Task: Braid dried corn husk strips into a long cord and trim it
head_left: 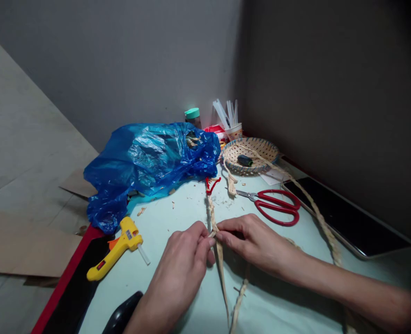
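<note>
A pale straw-like braid [212, 211] runs down the middle of the table, its far end tied with red string [211, 186]. My left hand [187, 260] pinches a strand at the braid's lower end. From the other side, my right hand [242, 236] grips the braid between thumb and fingertips, close to the left fingers. Below both hands a loose flat strand [221, 273] hangs toward the near edge. Red-handled scissors [278, 204] lie just beyond my right hand. To the left of my left hand is a yellow glue gun [120, 248] with a clear stick in it.
A blue plastic bag [149, 157] fills the back left. Behind stand a green-lidded jar [192, 116] and a cup [233, 132] of clear sticks. A woven basket [268, 150] holds a dark object. A long braid [313, 206] crosses a black-screened tablet [351, 222] at right.
</note>
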Tool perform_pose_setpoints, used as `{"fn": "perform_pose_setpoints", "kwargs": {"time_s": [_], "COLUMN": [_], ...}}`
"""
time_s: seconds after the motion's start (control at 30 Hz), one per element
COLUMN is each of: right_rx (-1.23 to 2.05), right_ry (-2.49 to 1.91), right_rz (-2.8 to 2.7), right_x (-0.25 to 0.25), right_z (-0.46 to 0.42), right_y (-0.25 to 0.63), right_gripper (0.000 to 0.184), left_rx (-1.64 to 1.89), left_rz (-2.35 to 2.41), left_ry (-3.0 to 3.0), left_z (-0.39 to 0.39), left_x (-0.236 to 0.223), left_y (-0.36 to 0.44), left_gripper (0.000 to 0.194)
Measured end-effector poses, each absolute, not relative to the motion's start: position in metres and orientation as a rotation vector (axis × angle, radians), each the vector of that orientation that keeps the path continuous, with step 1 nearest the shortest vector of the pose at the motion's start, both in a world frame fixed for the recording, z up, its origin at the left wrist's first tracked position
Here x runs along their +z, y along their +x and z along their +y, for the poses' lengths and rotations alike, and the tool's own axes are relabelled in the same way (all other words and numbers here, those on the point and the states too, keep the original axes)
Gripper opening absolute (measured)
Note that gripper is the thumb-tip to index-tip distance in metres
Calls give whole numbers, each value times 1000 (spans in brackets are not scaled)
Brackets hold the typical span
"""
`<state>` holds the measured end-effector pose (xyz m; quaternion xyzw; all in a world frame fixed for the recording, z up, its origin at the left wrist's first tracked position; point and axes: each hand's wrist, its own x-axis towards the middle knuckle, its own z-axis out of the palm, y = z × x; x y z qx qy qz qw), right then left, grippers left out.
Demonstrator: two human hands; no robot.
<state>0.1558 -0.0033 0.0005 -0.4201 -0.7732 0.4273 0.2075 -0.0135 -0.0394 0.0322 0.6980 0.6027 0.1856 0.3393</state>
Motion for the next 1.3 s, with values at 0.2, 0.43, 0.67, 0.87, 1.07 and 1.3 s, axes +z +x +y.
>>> {"fn": "perform_pose_setpoints", "kwargs": {"time_s": [0.2,0.43,0.67,0.87,1.07,1.3], "right_rx": [1441,1841,1902,1927,1695,838], "right_ry": [-1079,-991,-928,-830,-949,-1269], "right_rz": [-1974,-1630,-1542,-1568,-1945,-2448], "right_x": [-6,-7,-6,-7,1,20], "right_z": [-2,-1,-3,-2,-1,-10], "right_y": [157,158,160,159,167,172], "right_gripper": [35,37,36,36,35,36], "left_rx": [289,-46,595,641,644,619], "left_rz": [1479,1407,1617,1038,1061,1222], "left_ry": [2065,2252,1802,1010,1010,1238], "left_z": [-47,-50,-33,-25,-27,-26], "left_x": [30,26,28,4,3,6], "left_y": [-5,2,-12,-10,-8,-7], "left_gripper": [27,23,29,22,22,32]}}
